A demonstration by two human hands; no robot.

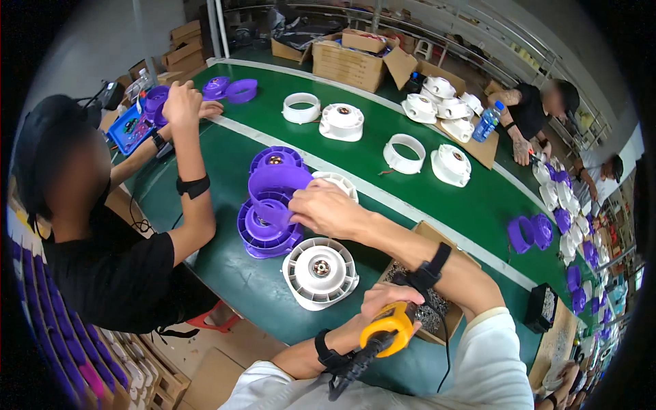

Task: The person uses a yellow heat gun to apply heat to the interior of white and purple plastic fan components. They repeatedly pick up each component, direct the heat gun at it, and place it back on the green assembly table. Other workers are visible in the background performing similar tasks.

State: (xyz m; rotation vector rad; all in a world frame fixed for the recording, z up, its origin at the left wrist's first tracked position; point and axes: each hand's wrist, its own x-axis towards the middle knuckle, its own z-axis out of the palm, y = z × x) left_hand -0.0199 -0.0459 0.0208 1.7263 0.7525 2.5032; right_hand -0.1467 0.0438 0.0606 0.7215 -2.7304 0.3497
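My right hand (331,208), reaching across from the right, grips a purple plastic ring (277,181) and holds it tilted over a purple round housing (254,240). Lower down, my left hand (388,301) is closed around a yellow corded electric screwdriver (391,329); its tip is hidden. A white round housing (320,270) with a copper-coloured centre lies just in front of the purple one. Behind the ring sits another purple housing (277,157), and a white part (336,183) is partly covered by my right hand.
An open cardboard box (432,321) of small metal screws stands beside my left hand. White rings (301,108) and white housings (342,123) rest on the green belt (369,147). At the left a co-worker (102,239) handles purple parts near a blue tray (130,130). A black bin (541,307) stands right.
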